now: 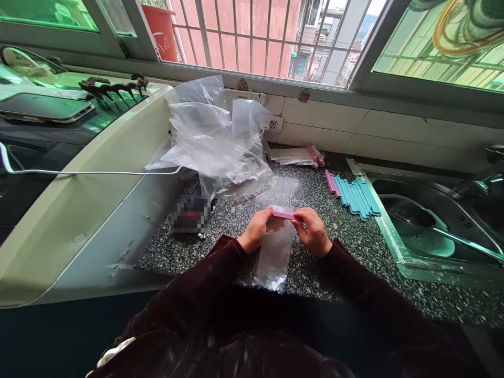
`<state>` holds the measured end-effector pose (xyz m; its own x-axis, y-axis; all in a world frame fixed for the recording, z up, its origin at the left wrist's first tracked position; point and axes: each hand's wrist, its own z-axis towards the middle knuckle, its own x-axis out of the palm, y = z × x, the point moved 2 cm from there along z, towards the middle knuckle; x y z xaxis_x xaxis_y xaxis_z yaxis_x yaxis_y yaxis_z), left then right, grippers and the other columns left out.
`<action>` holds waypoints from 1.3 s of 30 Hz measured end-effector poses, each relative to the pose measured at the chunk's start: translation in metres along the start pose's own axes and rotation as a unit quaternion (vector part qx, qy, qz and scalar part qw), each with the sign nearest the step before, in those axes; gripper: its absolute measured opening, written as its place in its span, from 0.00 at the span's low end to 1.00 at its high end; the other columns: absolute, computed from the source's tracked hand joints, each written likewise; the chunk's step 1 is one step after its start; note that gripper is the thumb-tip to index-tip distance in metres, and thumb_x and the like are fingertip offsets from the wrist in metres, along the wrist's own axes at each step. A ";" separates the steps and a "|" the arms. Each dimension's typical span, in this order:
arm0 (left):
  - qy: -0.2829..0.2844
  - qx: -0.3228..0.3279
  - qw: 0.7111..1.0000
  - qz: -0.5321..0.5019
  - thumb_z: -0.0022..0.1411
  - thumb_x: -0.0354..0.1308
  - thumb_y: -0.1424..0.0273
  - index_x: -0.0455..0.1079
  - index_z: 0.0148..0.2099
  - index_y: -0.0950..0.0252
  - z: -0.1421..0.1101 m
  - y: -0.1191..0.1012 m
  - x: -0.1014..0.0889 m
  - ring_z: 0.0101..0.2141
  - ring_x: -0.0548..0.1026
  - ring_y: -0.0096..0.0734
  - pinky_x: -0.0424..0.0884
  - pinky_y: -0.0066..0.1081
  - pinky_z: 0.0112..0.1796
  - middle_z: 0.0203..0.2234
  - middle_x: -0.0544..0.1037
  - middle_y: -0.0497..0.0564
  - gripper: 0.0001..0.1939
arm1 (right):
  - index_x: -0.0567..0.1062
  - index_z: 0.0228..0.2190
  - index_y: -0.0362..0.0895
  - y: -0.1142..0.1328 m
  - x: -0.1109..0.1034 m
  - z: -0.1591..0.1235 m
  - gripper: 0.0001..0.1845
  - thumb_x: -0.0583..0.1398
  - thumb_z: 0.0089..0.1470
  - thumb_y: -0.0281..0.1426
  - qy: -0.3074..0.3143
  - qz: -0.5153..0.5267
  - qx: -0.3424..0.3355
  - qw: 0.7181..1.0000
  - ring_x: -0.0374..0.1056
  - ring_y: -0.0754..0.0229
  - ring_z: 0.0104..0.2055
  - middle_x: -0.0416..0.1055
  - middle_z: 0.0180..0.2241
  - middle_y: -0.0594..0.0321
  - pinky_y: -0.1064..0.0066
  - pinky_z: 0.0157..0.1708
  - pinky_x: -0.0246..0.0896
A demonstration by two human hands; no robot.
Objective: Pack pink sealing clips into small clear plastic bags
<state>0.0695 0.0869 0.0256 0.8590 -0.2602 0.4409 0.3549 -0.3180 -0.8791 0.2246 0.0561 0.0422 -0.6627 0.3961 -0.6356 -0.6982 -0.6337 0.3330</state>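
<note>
Between my two hands a slim pink strip [283, 214] lies crosswise at the top end of a clear plastic bag [272, 262]. My left hand [255, 229] pinches the strip's left end with thumb and fingers. At its right end, my right hand [313, 231] has thumb and fingers closed on it. The flat bag hangs toward me over the speckled countertop [232, 215]; whether the strip is inside it or clipped over its edge I cannot tell. To the right lie loose pink strips [333, 184] and a spread pile of teal strips [359, 197].
A crumpled heap of clear plastic bags [220, 142] fills the back left. Flat bags with pink strips [297, 156] lie by the wall. A blurred dark object [190, 214] sits at left, near a white cable [98, 172]. At right is a sink [394, 181] with a pan [407, 214].
</note>
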 end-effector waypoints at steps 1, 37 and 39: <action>-0.001 0.001 1.000 -0.002 0.52 0.55 0.51 0.69 0.24 0.69 -0.001 -0.001 0.001 0.21 0.69 0.27 0.63 0.28 0.27 0.19 0.74 0.51 0.23 | 0.68 0.35 0.44 0.000 0.000 0.000 0.04 0.54 0.55 0.28 -0.002 0.001 -0.001 1.000 0.65 0.58 0.35 0.68 0.31 0.58 0.65 0.35 0.65; 0.005 0.024 0.995 -0.096 0.55 0.57 0.58 0.70 0.24 0.70 -0.004 -0.003 0.004 0.19 0.68 0.24 0.62 0.25 0.24 0.17 0.73 0.49 0.18 | 0.69 0.34 0.44 0.006 -0.004 0.007 0.05 0.57 0.53 0.25 -0.064 0.013 -0.048 0.997 0.66 0.59 0.34 0.69 0.30 0.59 0.65 0.34 0.65; 0.001 0.017 0.995 -0.099 0.56 0.56 0.59 0.70 0.24 0.70 -0.004 -0.004 0.005 0.19 0.68 0.24 0.62 0.25 0.24 0.17 0.73 0.49 0.18 | 0.69 0.34 0.44 0.006 -0.004 0.007 0.05 0.57 0.53 0.25 -0.063 0.014 -0.047 0.997 0.66 0.59 0.34 0.69 0.31 0.58 0.65 0.34 0.65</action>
<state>0.0710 0.0832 0.0321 0.7703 -0.1980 0.6062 0.5289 -0.3329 -0.7807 0.2214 0.0551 0.0516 -0.7143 0.4541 -0.5326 -0.6547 -0.7025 0.2791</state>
